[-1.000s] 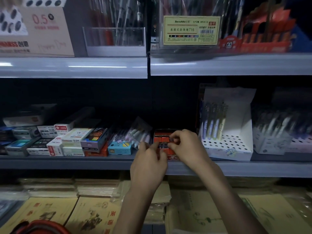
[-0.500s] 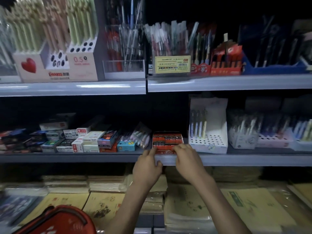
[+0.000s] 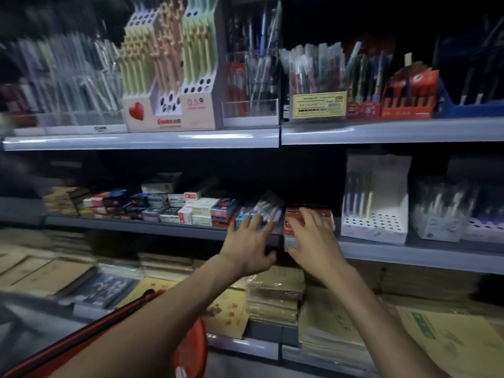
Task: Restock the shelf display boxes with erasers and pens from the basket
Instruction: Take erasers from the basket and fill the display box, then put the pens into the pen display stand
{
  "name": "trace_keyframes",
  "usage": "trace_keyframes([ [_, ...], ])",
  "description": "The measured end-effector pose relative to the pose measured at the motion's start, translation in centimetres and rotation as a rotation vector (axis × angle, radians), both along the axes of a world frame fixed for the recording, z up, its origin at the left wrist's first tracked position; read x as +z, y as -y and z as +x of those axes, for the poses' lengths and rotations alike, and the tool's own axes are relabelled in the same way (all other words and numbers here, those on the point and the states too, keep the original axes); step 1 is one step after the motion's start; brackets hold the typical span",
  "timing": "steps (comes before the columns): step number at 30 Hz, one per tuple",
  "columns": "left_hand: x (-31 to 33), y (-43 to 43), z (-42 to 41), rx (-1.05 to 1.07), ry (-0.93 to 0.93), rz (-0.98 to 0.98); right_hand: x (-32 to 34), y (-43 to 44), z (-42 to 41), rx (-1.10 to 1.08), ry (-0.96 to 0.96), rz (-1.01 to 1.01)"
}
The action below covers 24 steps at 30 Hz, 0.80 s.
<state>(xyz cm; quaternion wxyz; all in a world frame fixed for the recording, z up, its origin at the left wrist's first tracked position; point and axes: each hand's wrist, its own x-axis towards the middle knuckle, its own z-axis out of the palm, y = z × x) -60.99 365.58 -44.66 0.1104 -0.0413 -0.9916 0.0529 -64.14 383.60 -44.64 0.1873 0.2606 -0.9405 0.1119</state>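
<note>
A red display box of erasers [image 3: 326,216] stands at the front of the middle shelf [image 3: 409,253]. My right hand [image 3: 313,241] lies spread over the box's front left part, fingers apart, holding nothing. My left hand [image 3: 252,242] is spread just left of it at the shelf edge, fingertips against a blue packet [image 3: 241,218] and a clear bag of pens [image 3: 268,207]. The red basket [image 3: 188,350] shows at the bottom, under my left forearm. The picture is blurred by motion.
Small stationery boxes [image 3: 191,211] line the middle shelf to the left. A white perforated pen display box [image 3: 375,205] stands right of the erasers. The upper shelf [image 3: 272,136] holds pen stands. Stacks of notebooks [image 3: 275,290] fill the lowest level.
The view has pulled back and down, showing more shelf and basket. Both hands let go of the erasers, opened, and now lie spread at the box and shelf edge.
</note>
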Motion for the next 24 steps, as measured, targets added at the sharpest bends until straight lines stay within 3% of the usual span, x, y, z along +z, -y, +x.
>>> trace_keyframes([
  [6,-0.1,8.2,6.7,0.137,0.123,-0.156,-0.2,6.4,1.8,0.156,0.026,0.032],
  [13,-7.9,20.4,16.5,0.358,0.235,-0.056,-5.5,16.2,5.8,0.471,0.229,0.021],
  [19,-20.8,26.7,19.8,0.393,0.471,0.001,-14.8,23.2,7.7,0.713,0.322,0.428],
  [24,-30.8,28.3,19.5,0.158,0.632,-0.086,-20.7,25.8,7.1,0.790,0.318,0.593],
])
